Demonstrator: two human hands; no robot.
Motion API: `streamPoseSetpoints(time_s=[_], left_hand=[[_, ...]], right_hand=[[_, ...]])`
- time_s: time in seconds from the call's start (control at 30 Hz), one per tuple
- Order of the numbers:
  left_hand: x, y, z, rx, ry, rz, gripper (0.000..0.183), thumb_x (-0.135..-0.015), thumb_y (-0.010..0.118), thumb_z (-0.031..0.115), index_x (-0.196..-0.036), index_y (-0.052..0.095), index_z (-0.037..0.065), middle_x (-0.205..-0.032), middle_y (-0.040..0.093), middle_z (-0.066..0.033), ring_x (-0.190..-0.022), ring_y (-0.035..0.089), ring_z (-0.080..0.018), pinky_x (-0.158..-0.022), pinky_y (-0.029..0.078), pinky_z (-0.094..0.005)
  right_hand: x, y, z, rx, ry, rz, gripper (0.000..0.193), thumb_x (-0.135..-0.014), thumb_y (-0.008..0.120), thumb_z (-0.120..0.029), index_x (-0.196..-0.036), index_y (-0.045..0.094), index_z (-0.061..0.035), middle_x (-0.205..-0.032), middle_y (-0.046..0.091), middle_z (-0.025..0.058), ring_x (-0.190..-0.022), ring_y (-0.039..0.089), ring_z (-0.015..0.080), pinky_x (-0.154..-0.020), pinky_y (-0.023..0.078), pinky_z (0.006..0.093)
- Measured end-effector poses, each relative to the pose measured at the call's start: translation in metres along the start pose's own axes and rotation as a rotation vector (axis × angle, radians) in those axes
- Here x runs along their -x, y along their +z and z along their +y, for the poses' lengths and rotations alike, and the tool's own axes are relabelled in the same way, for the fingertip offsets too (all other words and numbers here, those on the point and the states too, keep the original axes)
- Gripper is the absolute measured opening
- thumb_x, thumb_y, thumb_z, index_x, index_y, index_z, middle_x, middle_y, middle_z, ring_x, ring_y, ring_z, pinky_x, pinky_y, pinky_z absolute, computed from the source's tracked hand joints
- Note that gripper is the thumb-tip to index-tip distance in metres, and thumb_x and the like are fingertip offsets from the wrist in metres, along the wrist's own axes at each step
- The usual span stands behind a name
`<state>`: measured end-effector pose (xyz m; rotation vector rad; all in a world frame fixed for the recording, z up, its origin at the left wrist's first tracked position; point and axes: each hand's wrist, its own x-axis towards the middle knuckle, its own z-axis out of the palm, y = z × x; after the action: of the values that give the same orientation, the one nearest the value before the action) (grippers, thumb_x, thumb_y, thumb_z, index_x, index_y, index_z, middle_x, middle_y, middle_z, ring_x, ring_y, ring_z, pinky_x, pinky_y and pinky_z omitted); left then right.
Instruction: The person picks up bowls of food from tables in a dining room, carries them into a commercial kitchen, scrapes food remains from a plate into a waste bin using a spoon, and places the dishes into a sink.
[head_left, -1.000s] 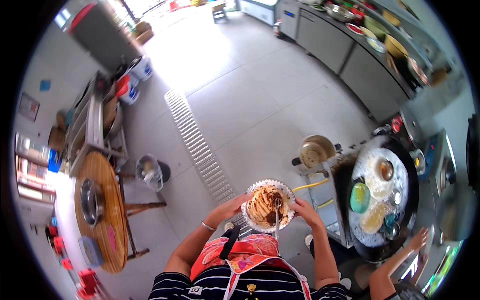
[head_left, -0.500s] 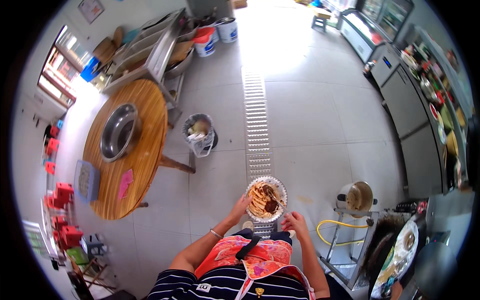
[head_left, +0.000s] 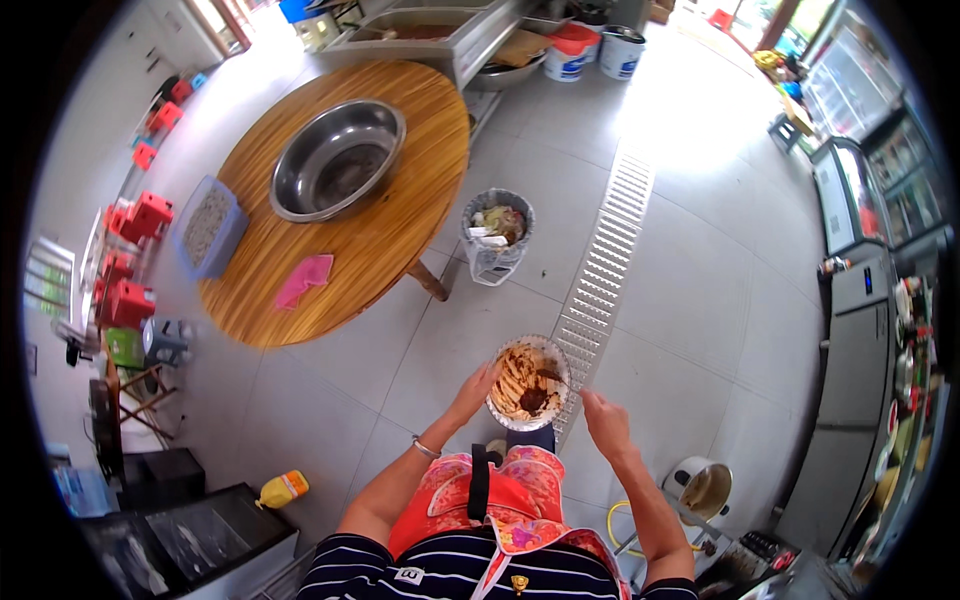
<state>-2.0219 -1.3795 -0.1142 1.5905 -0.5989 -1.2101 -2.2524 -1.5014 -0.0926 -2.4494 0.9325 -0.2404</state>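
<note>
A white patterned bowl [head_left: 565,358] is held out in front of me at waist height. Inside lie pale food strips [head_left: 517,366] with a dark red-brown sauce [head_left: 534,400] on them. My left hand [head_left: 478,390] is closed on the bowl's left rim. On the other side, my right hand [head_left: 606,416] pinches the handle of a spoon [head_left: 566,383], whose far end reaches into the bowl. The spoon is thin and small in this view, and its head is hard to make out among the food.
A round wooden table [head_left: 420,190] at left bears a steel basin [head_left: 290,200], a blue-grey crate [head_left: 228,245] and a pink cloth [head_left: 303,282]. Beside it stands a lined bin [head_left: 492,262]. A drain grate [head_left: 610,250] crosses the floor; a pot [head_left: 700,482] is at lower right.
My view and body have turned left, so the table sits nearer the middle. Bowl and hands stay together in front of me; the right hand has shifted slightly out from the bowl with the spoon.
</note>
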Motion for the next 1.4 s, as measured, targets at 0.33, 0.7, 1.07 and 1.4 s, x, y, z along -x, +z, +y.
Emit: streamPoseSetpoints(time_s=[0.33,0.7,1.07,1.4], left_hand=[[-0.091,-0.02,0.012,-0.05,0.003,0.314,0.047,-0.086,0.041,0.039,-0.114,0.043,0.001,-0.103,0.054,-0.0139,-0.096,0.05,-0.02,-0.084,0.037,-0.027],[-0.206,-0.036,-0.019,0.132,-0.061,0.493,0.049,-0.087,0.038,0.042,-0.115,0.041,0.001,-0.1,0.053,-0.0103,-0.091,0.051,-0.0173,-0.081,0.039,-0.0264],[-0.3,-0.072,-0.048,0.25,-0.395,0.764,0.059,-0.08,0.042,0.053,-0.115,0.04,0.006,-0.085,0.057,-0.0096,-0.068,0.058,-0.0143,-0.049,0.047,-0.0238],[-0.358,-0.092,-0.074,0.154,-0.396,0.727,0.061,-0.08,0.041,0.055,-0.115,0.039,0.006,-0.084,0.057,-0.0099,-0.065,0.057,-0.0177,-0.05,0.045,-0.0263]], right_hand=[[-0.087,0.033,0.014,-0.349,0.143,-0.287,0.016,-0.081,0.048,-0.015,-0.093,0.056,-0.0092,-0.065,0.057,0.0116,-0.06,0.055,0.0271,-0.052,0.042,0.0364],[-0.235,0.073,0.063,-1.431,0.82,-0.834,0.022,-0.083,0.048,-0.013,-0.101,0.051,-0.0013,-0.057,0.045,-0.0004,-0.044,0.036,0.006,-0.039,0.026,0.0196],[-0.421,0.167,0.093,-0.482,0.182,-0.159,0.025,-0.082,0.043,-0.009,-0.105,0.049,-0.0034,-0.071,0.053,0.009,-0.056,0.052,0.0191,-0.05,0.04,0.0298],[-0.481,0.239,0.125,-0.384,0.013,0.135,0.033,-0.077,0.041,0.002,-0.108,0.05,-0.0065,-0.084,0.056,0.0143,-0.071,0.055,0.0316,-0.063,0.044,0.037]])
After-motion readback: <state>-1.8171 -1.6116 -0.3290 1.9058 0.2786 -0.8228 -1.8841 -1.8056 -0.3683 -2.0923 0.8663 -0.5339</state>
